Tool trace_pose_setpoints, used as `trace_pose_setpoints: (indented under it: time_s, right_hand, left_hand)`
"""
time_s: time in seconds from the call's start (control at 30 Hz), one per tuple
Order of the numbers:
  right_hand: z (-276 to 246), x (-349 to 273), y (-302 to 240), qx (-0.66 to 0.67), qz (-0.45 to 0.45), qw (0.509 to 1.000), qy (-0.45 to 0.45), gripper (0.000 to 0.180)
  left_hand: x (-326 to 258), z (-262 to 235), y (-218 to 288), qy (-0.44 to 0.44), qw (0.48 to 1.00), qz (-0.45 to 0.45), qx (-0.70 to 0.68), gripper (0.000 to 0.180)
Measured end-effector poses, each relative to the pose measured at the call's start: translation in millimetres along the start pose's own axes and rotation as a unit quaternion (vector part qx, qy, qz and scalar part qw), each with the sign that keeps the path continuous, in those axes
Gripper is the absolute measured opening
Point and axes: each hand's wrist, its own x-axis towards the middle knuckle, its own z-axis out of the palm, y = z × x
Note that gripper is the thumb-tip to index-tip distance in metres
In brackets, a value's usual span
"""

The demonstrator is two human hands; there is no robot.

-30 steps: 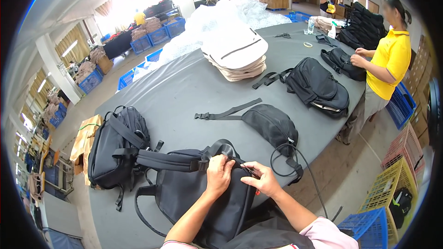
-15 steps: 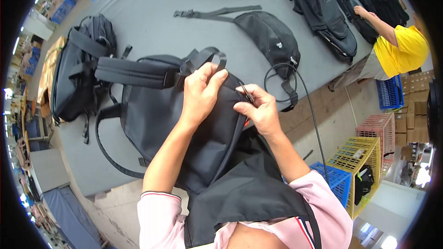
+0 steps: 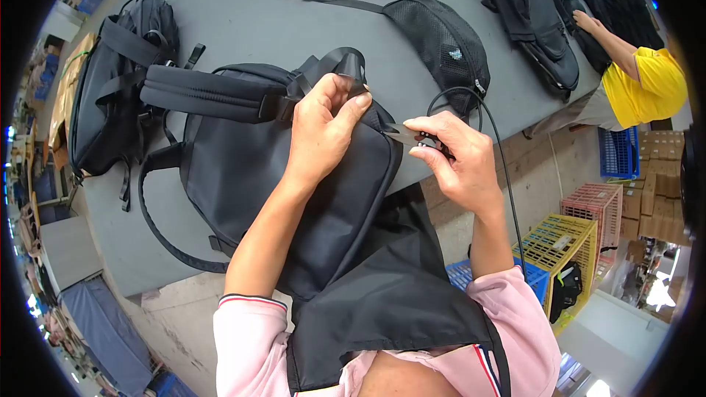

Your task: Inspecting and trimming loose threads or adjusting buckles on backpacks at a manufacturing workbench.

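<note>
A black backpack (image 3: 254, 169) lies on the table edge in front of me, its lower end against my black apron (image 3: 390, 287). My left hand (image 3: 321, 129) is closed on a looped black webbing strap (image 3: 344, 63) at the bag's upper side, thumb and fingers pinching it. In my right hand (image 3: 467, 162) is a pair of small thread snips (image 3: 403, 134), blades pointing left at the bag's right edge, close to the strap. Whether the blades touch any thread is too small to tell. A padded shoulder strap (image 3: 206, 93) lies across the backpack's top.
Another black backpack (image 3: 110, 103) stands at the left of the grey table (image 3: 220, 18). Beyond my right hand lie a black waist bag (image 3: 441, 40) and a further backpack (image 3: 533, 26). A person in yellow (image 3: 643, 84) works at far right. Plastic crates (image 3: 559, 250) stand below.
My right hand has moved right and turned, so the snips' blades now point left toward the bag's edge. My left hand keeps its pinch on the strap. The view has shifted slightly.
</note>
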Motion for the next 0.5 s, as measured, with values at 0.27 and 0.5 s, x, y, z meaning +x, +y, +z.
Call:
trace_pose_setpoints:
  time_s: [0.27,0.5]
  right_hand:
    - [-10.9,15.9,-1.8,-0.133,-0.116,0.983,-0.048,0.026]
    - [-9.8,18.8,-3.2,-0.170,-0.158,0.970,-0.072,0.022]
  left_hand:
    - [6.0,-0.4,-9.4,-0.004,0.999,-0.019,0.033,0.019]
    - [4.4,-0.9,-8.2,-0.009,0.998,-0.041,0.048,0.019]
